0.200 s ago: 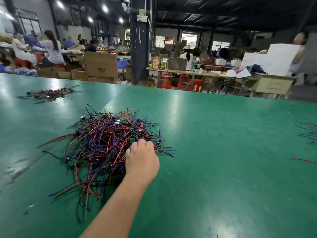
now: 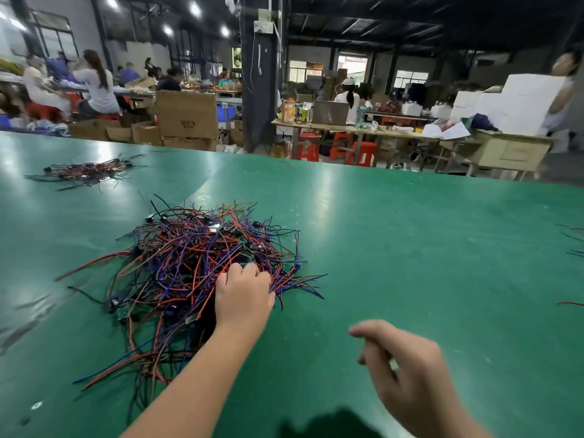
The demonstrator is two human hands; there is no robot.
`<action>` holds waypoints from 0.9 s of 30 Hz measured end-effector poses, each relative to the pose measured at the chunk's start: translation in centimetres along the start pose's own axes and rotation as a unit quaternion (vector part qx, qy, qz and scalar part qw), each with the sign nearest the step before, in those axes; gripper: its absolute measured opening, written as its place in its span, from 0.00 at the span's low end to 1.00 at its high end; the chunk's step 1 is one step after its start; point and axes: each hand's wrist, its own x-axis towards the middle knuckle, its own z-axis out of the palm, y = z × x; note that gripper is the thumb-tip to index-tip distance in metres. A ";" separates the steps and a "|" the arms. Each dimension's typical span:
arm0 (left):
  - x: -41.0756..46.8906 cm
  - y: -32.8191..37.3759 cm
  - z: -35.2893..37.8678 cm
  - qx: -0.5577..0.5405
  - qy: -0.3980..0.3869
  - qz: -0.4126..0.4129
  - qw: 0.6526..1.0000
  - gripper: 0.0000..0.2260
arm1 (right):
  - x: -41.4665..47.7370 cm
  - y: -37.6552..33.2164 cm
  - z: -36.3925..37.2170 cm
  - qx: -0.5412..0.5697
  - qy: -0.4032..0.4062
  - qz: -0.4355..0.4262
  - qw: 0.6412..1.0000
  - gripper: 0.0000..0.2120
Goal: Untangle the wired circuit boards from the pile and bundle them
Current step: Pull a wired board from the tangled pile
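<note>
The pile (image 2: 196,267) lies on the table (image 2: 410,248), the left hand (image 2: 243,298) curled and gripping its 5 o'clock edge, the right hand (image 2: 407,374) loosely curled, empty, farther toward 4 o'clock.

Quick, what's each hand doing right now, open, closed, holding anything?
Left hand: fingers curled down into the wire pile; whether they grip cannot be told.
Right hand: open, loosely curled over the green table, holding nothing.

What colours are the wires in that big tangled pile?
The wire pile is a mix of red, blue-purple and black; the head view shows it.
</note>
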 end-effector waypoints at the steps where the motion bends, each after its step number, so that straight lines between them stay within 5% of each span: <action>1: -0.1 -0.3 0.1 -0.006 0.017 0.002 1.000 0.11 | 0.9 0.5 1.5 0.007 -0.032 0.036 0.999 0.11; 11: -1.2 -1.1 -1.5 -0.195 0.181 -0.002 0.964 0.05 | 0.0 5.2 6.0 0.139 -0.077 0.323 0.933 0.17; 16: -1.3 -0.9 -2.4 -0.311 0.235 0.071 0.918 0.10 | 0.7 4.6 6.3 0.154 -0.065 0.324 0.931 0.14; 21: -2.3 0.8 -2.8 -0.412 0.239 0.194 0.858 0.09 | 1.2 2.8 6.5 0.336 -0.100 0.335 0.874 0.15; 27: -4.3 3.8 -3.6 -0.403 0.221 0.343 0.819 0.08 | 0.6 0.3 7.4 0.258 -0.167 0.266 0.914 0.18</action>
